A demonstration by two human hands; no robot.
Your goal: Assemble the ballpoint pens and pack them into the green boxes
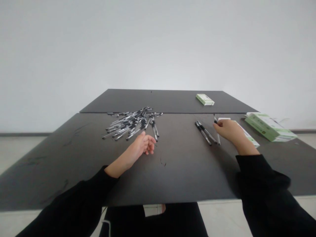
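My right hand (227, 130) pinches a clear-barrelled pen with dark ends (218, 139), which points away from me at the right of the table. Just left of it, two similar pens (206, 133) lie side by side at a slant. My left hand (145, 144) hovers over the table with loosely bent fingers apart and nothing visible in it. Beyond its fingertips spreads a loose pile of clear and black pens (130, 123), with several pointing toward me at its right edge. A flat white-and-green box (249, 136) is partly hidden behind my right hand.
A bigger green-and-white carton (269, 126) with open flaps lies at the far right. Another small green box (204, 99) sits on the rear table section. A seam (177, 113) crosses the dark tabletop (172, 181). Behind it stands a pale wall (158, 46).
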